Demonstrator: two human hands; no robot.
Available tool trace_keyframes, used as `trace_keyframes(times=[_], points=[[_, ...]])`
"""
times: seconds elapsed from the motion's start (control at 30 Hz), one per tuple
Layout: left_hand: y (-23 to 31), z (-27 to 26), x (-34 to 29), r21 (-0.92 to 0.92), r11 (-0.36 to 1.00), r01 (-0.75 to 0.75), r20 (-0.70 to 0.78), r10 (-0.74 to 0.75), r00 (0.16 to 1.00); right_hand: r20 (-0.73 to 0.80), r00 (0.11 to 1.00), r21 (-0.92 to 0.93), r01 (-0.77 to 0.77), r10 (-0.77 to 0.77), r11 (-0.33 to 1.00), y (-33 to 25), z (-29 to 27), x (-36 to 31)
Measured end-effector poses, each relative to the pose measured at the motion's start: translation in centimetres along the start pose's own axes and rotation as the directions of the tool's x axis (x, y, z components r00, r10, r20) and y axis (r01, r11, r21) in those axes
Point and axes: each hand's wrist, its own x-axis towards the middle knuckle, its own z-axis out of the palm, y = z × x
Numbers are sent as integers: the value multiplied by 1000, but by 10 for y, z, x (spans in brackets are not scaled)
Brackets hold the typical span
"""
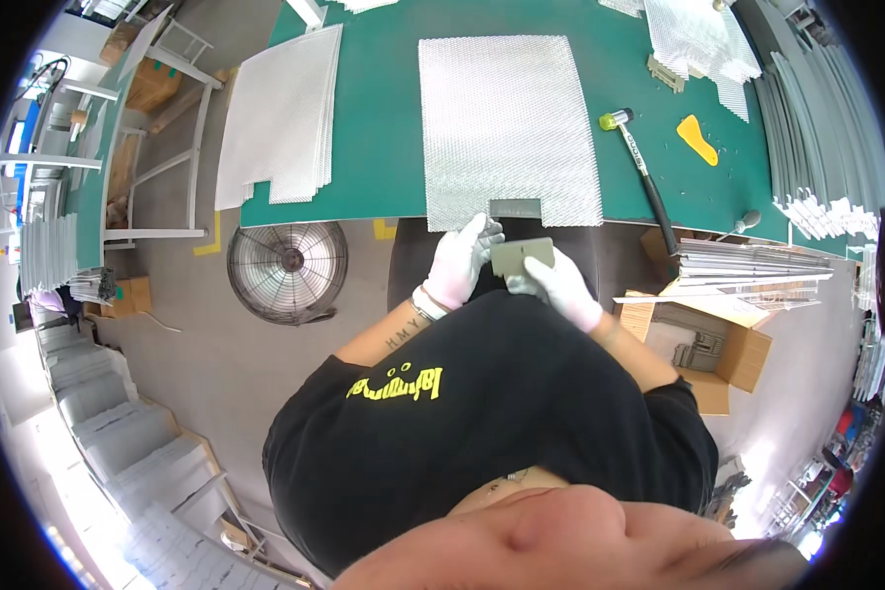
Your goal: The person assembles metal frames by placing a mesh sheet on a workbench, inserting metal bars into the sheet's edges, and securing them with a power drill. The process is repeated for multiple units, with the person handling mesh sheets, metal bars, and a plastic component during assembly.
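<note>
My right hand (562,286), in a white glove, grips a small flat grey-green plate (523,257) with a stepped edge. Its thumb lies on top of the plate. My left hand (459,264), also gloved, is just left of the plate with its fingers extended and apart, close to the front edge of a silvery mesh sheet (509,118). That sheet lies flat on the green table (379,128). At its front edge, a dark grey strip (515,207) sits at a rectangular notch.
Stacked mesh sheets (280,113) lie to the left. On the right are a mallet (641,167), a yellow scraper (697,140), more mesh pieces (703,44) and grey panels (821,128). A floor fan (287,272) and an open cardboard box (745,356) stand below the table.
</note>
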Motion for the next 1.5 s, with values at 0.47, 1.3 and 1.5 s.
trace_keyframes(times=[0.47, 1.3, 1.5], points=[[1, -3, -8, 199, 955, -220, 96, 205, 974, -82, 980, 40, 186, -182, 982, 21, -7, 36], [-5, -3, 1, 135, 991, 24, 174, -47, 984, -466, 848, -86, 238, -251, 967, 7, -11, 30], [-2, 0, -1, 176, 984, 14, 177, -46, 983, -477, 836, -79, 268, -272, 960, 12, -9, 33]])
